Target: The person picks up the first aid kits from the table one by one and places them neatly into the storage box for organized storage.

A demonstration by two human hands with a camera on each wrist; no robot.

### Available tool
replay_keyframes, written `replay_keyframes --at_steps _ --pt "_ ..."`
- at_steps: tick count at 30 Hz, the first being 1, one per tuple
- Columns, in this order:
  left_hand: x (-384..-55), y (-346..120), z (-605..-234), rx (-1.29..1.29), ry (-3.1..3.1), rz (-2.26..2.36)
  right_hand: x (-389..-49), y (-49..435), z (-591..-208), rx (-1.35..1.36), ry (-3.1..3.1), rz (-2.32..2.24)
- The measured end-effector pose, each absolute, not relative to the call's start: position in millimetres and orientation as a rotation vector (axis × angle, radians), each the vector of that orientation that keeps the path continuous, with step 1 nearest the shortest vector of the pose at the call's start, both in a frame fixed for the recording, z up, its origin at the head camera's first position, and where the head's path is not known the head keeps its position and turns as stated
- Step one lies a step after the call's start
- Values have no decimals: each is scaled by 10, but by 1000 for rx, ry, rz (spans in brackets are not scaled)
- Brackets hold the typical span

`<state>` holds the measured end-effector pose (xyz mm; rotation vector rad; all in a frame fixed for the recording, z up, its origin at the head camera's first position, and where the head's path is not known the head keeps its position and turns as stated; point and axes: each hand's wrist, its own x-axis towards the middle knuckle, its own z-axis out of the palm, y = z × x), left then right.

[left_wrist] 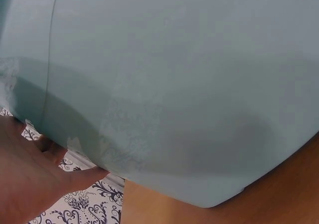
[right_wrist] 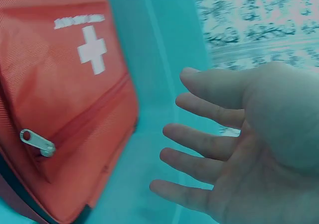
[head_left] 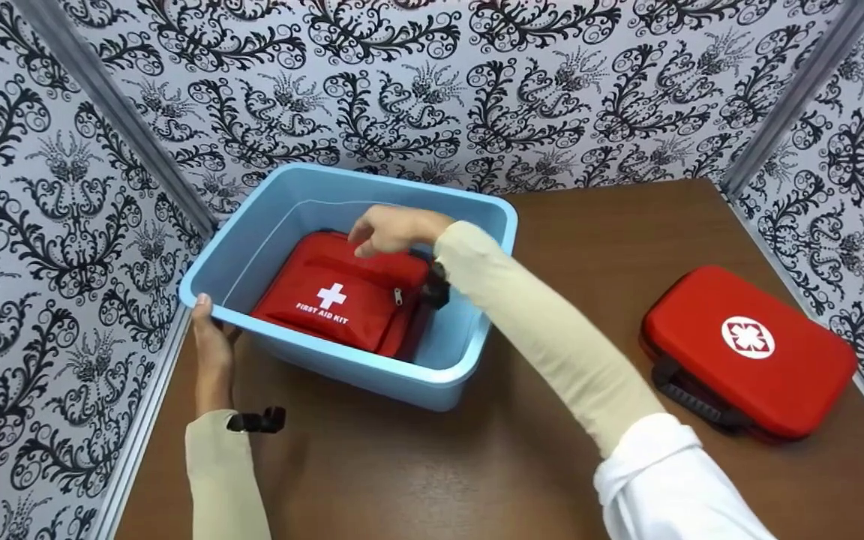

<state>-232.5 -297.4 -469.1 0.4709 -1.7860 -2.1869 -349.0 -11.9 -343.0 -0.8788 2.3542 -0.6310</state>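
A light blue plastic bin stands on the table with a red soft first aid kit bag lying in it, white cross and lettering up. My left hand holds the bin's near left corner, thumb over the rim and fingers at the outside wall. In the left wrist view that hand is against the bin's pale wall. My right hand hovers inside the bin, over the far part of the bag. Its fingers are spread and hold nothing in the right wrist view, beside the bag with its zipper pull.
A red hard-shell first aid case with a round white emblem lies on the brown table at the right, its black handle toward me. Patterned wall panels enclose the back and sides, close behind the bin.
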Motion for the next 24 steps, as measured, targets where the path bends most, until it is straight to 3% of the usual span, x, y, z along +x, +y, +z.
replay_keyframes --at_steps 10,24 --pt "-2333 -2989 -4703 445 -1803 -2187 -3396 467 -3110 -830 2452 -699" --pt "-2331 -3003 -4699 430 -1798 -2216 -3280 1310 -3035 -777 2716 -714"
